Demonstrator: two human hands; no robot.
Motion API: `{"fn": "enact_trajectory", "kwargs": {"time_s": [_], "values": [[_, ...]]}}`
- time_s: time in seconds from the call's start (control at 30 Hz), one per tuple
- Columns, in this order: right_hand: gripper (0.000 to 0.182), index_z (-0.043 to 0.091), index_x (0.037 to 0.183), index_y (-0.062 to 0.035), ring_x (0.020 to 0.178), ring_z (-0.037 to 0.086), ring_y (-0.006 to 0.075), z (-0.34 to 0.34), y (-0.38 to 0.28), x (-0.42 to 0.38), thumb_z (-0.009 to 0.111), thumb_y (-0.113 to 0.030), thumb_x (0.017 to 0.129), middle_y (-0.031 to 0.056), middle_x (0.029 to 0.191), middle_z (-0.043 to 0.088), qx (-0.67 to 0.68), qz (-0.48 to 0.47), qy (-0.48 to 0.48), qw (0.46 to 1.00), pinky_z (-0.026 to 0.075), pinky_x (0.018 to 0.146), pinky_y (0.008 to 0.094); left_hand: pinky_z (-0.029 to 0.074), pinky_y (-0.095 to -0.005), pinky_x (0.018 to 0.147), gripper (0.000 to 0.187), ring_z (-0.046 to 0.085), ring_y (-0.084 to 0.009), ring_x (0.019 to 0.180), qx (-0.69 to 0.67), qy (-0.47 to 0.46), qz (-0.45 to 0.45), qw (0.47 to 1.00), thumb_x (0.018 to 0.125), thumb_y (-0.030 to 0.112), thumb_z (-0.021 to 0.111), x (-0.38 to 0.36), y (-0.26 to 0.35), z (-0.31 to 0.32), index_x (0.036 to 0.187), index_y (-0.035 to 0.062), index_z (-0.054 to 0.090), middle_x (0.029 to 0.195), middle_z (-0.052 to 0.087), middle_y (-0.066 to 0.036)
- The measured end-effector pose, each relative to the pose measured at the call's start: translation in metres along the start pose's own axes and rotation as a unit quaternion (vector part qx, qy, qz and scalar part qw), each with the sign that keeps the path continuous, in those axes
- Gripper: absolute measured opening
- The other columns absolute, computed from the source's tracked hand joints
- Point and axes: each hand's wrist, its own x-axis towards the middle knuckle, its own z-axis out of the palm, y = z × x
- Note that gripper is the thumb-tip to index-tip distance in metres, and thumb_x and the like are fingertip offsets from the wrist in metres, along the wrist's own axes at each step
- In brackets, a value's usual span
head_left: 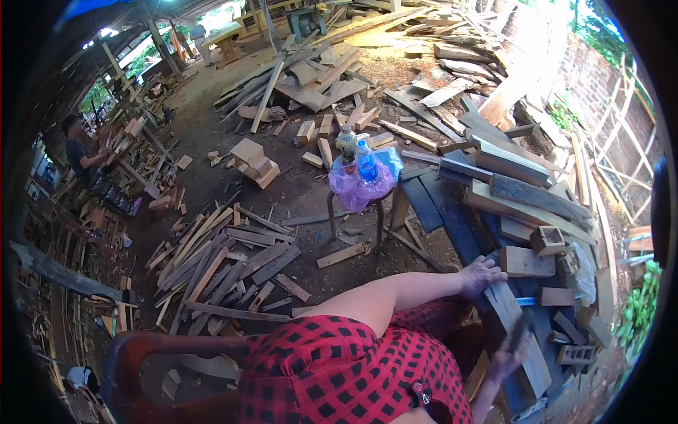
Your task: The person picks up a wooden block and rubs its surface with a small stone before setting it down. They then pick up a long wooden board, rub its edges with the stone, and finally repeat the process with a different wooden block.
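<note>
My left hand [483,276] is at the upper end of a flat wooden board [510,311], its fingers bent over the board's edge. The board slopes down and to the right across a dark bench surface. Lower along it, my right hand [511,359] is closed around a dark, elongated tool [521,331]. That tool lies over the board; blur hides its exact kind. Close to the left hand rests a thick wooden block [528,262]. A small blue-and-white item [526,302] shows beside the board.
Timber beams [526,205] are stacked beyond the board, with a hollow wooden piece [575,355] to the right. A stool [379,219] carries bottles [366,162] and a purple plastic bag [353,189]. Scrap wood [233,261] covers the ground. Another person [85,159] works at left.
</note>
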Motion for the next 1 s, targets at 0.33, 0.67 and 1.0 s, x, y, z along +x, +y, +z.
{"fn": "enact_trajectory", "kwargs": {"time_s": [0.33,0.67,1.0], "values": [[0.039,0.059,0.115,0.0061,0.100,0.061,0.0363,-0.079,0.157,-0.046,0.055,-0.026,0.092,0.0239,0.112,0.062,-0.254,0.371,0.075,0.890,0.049,0.084,0.0434,0.035,-0.0410,0.085,0.087,0.050,-0.0244,0.099,0.002,0.002,0.001,1.000,0.049,0.042,0.085,0.001,0.000,-0.002,0.121,0.0154,0.044,0.101,0.054,-0.003],[0.043,0.050,0.130,0.0000,0.125,0.046,0.0319,0.052,-0.036,0.027,0.055,-0.017,0.090,0.0171,0.133,0.052,-0.034,0.044,-0.057,0.997,0.032,0.105,0.0418,0.036,-0.0416,0.085,0.090,0.050,-0.0246,0.101,-0.008,0.027,-0.002,1.000,0.045,0.044,0.084,0.001,-0.002,0.006,0.121,0.0143,0.046,0.101,0.054,-0.003],[0.033,0.058,0.118,0.0055,0.115,0.053,0.0362,-0.018,0.118,-0.025,0.054,-0.011,0.089,0.0239,0.119,0.059,-0.044,0.132,0.074,0.987,0.038,0.100,0.0426,0.035,-0.0410,0.085,0.084,0.050,-0.0249,0.102,-0.011,0.003,-0.022,1.000,0.049,0.040,0.084,0.001,0.002,-0.001,0.119,0.0159,0.046,0.100,0.055,-0.003]]}}
